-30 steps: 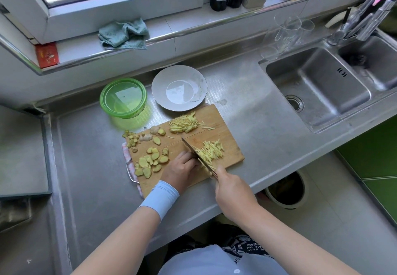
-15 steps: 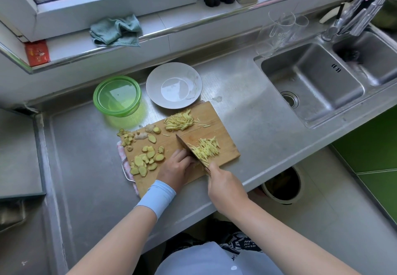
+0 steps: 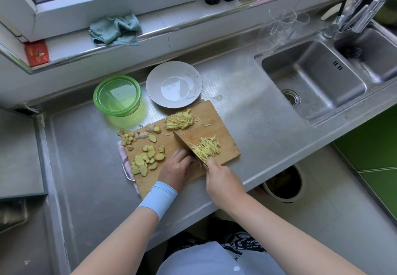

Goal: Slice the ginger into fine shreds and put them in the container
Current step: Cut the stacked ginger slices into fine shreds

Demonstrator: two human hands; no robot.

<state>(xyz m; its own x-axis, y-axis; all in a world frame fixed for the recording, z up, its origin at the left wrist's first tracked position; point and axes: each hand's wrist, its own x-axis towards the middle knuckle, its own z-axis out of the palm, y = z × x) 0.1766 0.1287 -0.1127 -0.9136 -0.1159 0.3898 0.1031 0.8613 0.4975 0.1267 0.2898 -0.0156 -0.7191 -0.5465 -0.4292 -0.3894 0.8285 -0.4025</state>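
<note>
I am mid-way through shredding. My right hand point(image 3: 221, 180) has its fingers wrapped round the handle of the cleaver point(image 3: 184, 143), whose blade stands on the cutting board point(image 3: 223, 122). My left hand point(image 3: 179, 167) sits at the blade's nine o'clock, fingers curled under. I judge they pin a stack of slices, but it is hidden, so I cannot tell.

To cut fine, I would keep the left knuckles against the flat of the blade, fingertips tucked back, and creep them away by a sliver per stroke.

Fresh shreds point(image 3: 207, 148) lie at the blade's three o'clock, and another pile of shreds point(image 3: 180, 121) at twelve. Uncut ginger slices point(image 3: 148, 158) wait at nine o'clock. The green container point(image 3: 117, 95) sits on the table point(image 3: 247, 111) at the board's eleven o'clock, with no ginger in it.
</note>
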